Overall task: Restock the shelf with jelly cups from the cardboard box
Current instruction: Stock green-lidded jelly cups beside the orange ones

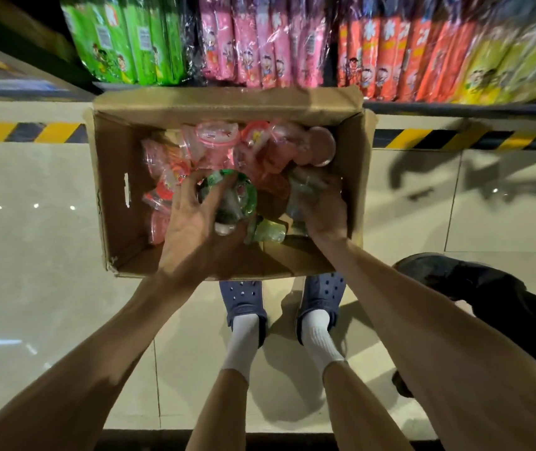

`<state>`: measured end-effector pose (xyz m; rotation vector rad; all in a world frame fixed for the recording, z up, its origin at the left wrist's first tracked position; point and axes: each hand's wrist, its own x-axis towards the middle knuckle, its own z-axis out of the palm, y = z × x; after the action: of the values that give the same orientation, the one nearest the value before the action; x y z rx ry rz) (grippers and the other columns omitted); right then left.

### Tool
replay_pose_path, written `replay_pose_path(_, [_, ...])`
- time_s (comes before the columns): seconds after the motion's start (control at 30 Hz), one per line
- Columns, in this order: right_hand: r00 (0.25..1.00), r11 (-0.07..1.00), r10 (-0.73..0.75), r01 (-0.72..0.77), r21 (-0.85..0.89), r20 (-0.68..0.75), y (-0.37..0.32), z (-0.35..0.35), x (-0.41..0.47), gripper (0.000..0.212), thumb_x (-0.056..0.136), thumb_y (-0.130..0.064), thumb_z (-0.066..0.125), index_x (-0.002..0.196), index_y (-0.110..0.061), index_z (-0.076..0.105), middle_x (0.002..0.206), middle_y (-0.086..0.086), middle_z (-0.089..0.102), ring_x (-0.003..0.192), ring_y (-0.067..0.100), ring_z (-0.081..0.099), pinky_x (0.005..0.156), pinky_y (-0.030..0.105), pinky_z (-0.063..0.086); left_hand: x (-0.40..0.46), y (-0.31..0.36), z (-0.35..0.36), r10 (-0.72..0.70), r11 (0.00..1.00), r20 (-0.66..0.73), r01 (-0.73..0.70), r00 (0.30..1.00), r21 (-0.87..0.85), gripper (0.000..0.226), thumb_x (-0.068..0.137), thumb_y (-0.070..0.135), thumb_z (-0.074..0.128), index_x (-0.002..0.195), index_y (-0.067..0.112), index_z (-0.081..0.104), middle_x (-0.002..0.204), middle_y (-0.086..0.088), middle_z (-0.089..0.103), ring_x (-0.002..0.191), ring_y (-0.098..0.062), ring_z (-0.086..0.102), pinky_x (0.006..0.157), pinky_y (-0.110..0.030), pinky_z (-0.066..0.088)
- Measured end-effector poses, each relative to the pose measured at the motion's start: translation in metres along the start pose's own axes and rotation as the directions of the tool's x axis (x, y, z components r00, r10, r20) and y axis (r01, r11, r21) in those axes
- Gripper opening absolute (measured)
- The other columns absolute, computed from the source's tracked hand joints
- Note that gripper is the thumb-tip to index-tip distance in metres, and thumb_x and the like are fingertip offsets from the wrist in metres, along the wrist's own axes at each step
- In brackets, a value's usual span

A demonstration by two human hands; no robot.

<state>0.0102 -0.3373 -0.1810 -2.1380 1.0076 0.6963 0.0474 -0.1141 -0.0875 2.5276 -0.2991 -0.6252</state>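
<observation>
Pick-up step: left hand point(191, 219) fingers curl round green-lidded jelly cup point(231, 200) in cardboard box point(113, 196), frame centre; right hand point(323, 213) grips a clear cup, blurred. Next: lift w/ both to shelf point(455, 107), upper frame

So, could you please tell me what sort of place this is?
Probably a shop aisle: a dark shelf lined with green, pink and orange snack packets, and an open brown cardboard box of jelly cups on the tiled floor.
</observation>
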Motion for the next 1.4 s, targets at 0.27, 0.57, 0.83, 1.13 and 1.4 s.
replay_pose_path(0.27, [0.978, 0.913, -0.208, 0.194, 0.359, 0.002, -0.024, -0.088, -0.090, 0.062, 0.091, -0.032, 0.077, 0.142, -0.031, 0.043, 0.119, -0.011, 0.063, 0.101, 0.010, 0.065, 0.072, 0.018, 0.051, -0.017, 0.050, -0.061, 0.035, 0.998, 0.010, -0.036, 0.999, 0.056, 0.071, 0.091, 0.063, 0.058, 0.153, 0.034, 0.043, 0.150, -0.016, 0.038, 0.134, -0.038, 0.040, 0.106, -0.056, 0.048])
replay_pose_path(0.57, [0.905, 0.820, -0.416, 0.329, 0.469, 0.093, -0.076, -0.209, -0.171, 0.065, 0.084, -0.046, 0.083, 0.137, -0.035, 0.047, 0.135, 0.017, 0.060, 0.121, 0.023, 0.066, 0.102, 0.051, 0.055, -0.061, 0.125, -0.170, 0.064, 0.998, -0.036, -0.065, 0.997, -0.016, 0.078, 0.084, 0.061, 0.071, 0.152, 0.042, 0.038, 0.153, -0.013, 0.035, 0.138, -0.032, 0.038, 0.112, -0.045, 0.045])
replay_pose_path(0.83, [0.874, 0.799, -0.477, 0.390, 0.459, 0.088, -0.149, -0.334, -0.282, 0.064, 0.086, -0.027, 0.085, 0.137, -0.042, 0.049, 0.112, -0.022, 0.066, 0.096, -0.014, 0.062, 0.075, 0.006, 0.048, -0.103, 0.207, -0.297, 0.198, 0.969, -0.127, -0.175, 0.972, 0.174, 0.082, 0.086, 0.066, 0.065, 0.157, 0.041, 0.031, 0.156, -0.004, 0.029, 0.140, -0.022, 0.036, 0.115, -0.031, 0.039])
replay_pose_path(1.13, [0.797, 0.700, -0.604, 0.545, 0.461, -0.025, -0.209, -0.474, -0.413, 0.068, 0.077, -0.032, 0.088, 0.133, -0.036, 0.050, 0.120, -0.017, 0.070, 0.100, -0.002, 0.071, 0.085, 0.021, 0.056, -0.163, 0.311, -0.451, 0.392, 0.918, -0.172, -0.375, 0.904, 0.125, 0.077, 0.086, 0.058, 0.068, 0.155, 0.038, 0.040, 0.151, -0.006, 0.036, 0.141, -0.023, 0.037, 0.116, -0.033, 0.039])
replay_pose_path(1.4, [0.673, 0.596, -0.712, 0.729, 0.335, -0.199, -0.239, -0.591, -0.496, 0.061, 0.080, -0.048, 0.086, 0.131, -0.041, 0.052, 0.130, -0.012, 0.066, 0.122, 0.009, 0.064, 0.098, 0.040, 0.056, -0.187, 0.401, -0.559, 0.612, 0.784, -0.342, -0.603, 0.714, 0.146, 0.065, 0.086, 0.044, 0.071, 0.146, 0.023, 0.056, 0.139, -0.002, 0.049, 0.132, -0.011, 0.043, 0.116, -0.020, 0.030])
